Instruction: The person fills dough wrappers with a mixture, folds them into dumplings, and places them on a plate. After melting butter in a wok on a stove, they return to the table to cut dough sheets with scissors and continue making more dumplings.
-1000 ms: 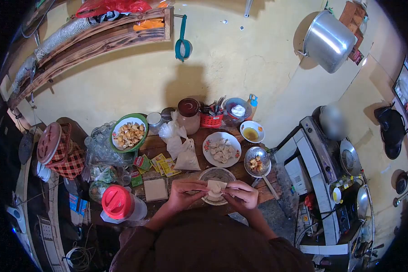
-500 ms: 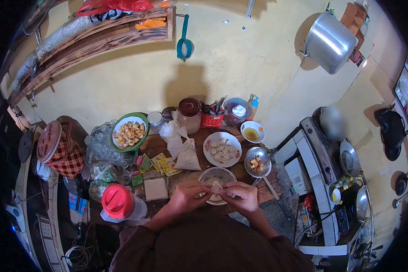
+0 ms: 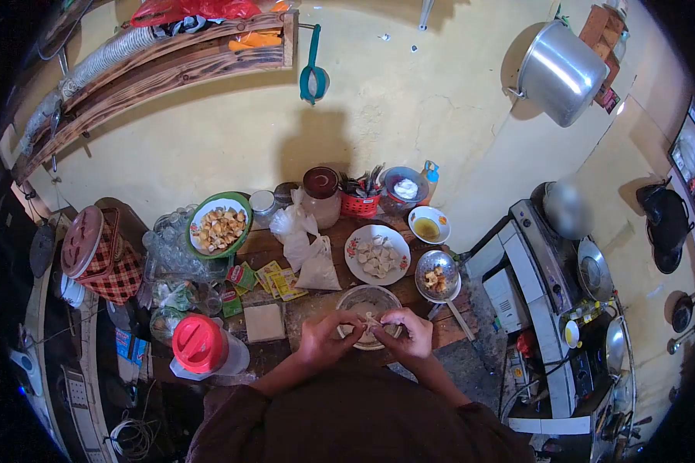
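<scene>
The left hand (image 3: pixel 326 336) and the right hand (image 3: pixel 408 333) face each other just in front of the person, fingertips brought close together. Between them is a small pale piece of dough (image 3: pixel 370 318), pinched narrowly from its left side by the left thumb and fingers and from its right side by the right ones; its gathered upper part shows above the fingertips, while its lower part is too small to read. The dough is over the glass bowl (image 3: pixel 353 295), inside its rim as seen from above.

To the left on the wooden surface (image 3: pixel 295 310) lies a square pale stack (image 3: pixel 264 322), with the red-lidded pitcher (image 3: pixel 201 343) farther left. Beyond the bowl, a flowered plate (image 3: pixel 354 238) holds shaped dough pieces (image 3: pixel 378 257); right of it, a strainer (image 3: pixel 427 265) carries browned bits (image 3: pixel 435 279). Farther back are a small bowl of yellowish liquid (image 3: pixel 426 227) and a red basket (image 3: pixel 360 206) of cutlery.
</scene>
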A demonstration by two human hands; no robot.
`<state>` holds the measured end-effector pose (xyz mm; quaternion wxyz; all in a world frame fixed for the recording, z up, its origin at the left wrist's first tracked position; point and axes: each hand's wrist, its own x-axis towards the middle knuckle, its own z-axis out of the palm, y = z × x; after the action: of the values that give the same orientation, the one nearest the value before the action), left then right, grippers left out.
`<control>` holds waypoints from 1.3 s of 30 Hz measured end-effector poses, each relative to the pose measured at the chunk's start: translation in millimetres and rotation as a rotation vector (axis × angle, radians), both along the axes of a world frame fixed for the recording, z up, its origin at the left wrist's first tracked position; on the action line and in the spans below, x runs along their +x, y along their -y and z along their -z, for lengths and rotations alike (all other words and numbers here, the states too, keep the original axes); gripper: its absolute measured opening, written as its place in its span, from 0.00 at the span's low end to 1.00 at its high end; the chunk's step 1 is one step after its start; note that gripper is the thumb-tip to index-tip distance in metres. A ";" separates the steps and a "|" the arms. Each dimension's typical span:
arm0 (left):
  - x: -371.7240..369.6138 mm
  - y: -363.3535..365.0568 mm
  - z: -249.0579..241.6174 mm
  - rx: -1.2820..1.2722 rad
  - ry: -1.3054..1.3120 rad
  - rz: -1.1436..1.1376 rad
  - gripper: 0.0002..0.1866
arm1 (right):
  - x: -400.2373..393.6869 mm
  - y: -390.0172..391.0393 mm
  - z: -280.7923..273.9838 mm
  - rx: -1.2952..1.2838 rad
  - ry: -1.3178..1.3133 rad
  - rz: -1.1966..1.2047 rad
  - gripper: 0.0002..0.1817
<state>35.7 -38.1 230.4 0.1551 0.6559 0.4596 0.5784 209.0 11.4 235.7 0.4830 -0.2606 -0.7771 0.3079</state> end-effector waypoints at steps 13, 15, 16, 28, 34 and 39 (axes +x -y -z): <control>8.4 -9.6 19.8 -0.313 0.298 0.067 0.12 | -1.0 -2.7 17.5 -0.417 -0.173 -0.008 0.13; 8.2 -11.4 24.7 -0.332 0.246 0.050 0.11 | -0.6 -4.6 20.7 -0.299 -0.081 0.034 0.14; 7.7 -12.5 26.4 -0.332 0.244 0.051 0.11 | -0.3 -6.0 21.5 -0.299 -0.083 0.035 0.14; 6.6 -33.7 48.8 -0.439 0.411 0.063 0.13 | -5.2 -30.8 43.4 -0.391 0.076 0.025 0.12; -2.5 -53.0 80.3 -0.485 0.353 -0.007 0.14 | -16.6 -64.9 60.6 -0.461 0.161 -0.038 0.13; -16.6 -68.2 94.6 -0.560 0.364 -0.029 0.22 | -27.4 -147.6 106.5 -0.453 0.316 0.000 0.12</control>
<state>19.1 30.1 135.8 0.4007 0.4673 0.5746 0.5394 181.6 159.0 129.2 0.2852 -0.4066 -0.7542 0.4295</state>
